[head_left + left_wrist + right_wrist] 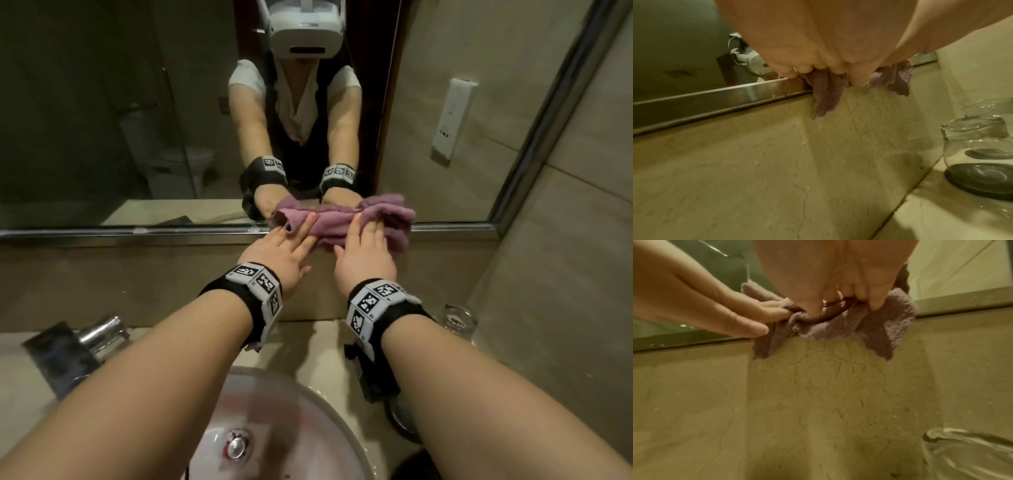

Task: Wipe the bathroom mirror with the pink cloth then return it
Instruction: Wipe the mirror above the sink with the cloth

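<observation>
The pink cloth [334, 222] is bunched along the bottom edge of the bathroom mirror [102, 102], partly hanging over its metal frame [137, 231]. My left hand [291, 240] lies on the cloth's left end with straight fingers, the tips tucked in a fold. My right hand [366, 246] covers the right half. In the right wrist view its thumb and curled fingers [876, 305] pinch the bunched cloth [838, 327], and the left hand [715, 305] reaches in from the left. In the left wrist view the cloth [828, 94] hangs below the left hand [818, 48].
A stone backsplash [137, 274] runs below the mirror. Under my arms sits a white basin [342, 421], with a chrome faucet [99, 334] to the left. An upturned glass [459, 320] stands on the counter at right, and another glass on a dark coaster [978, 162] is near it.
</observation>
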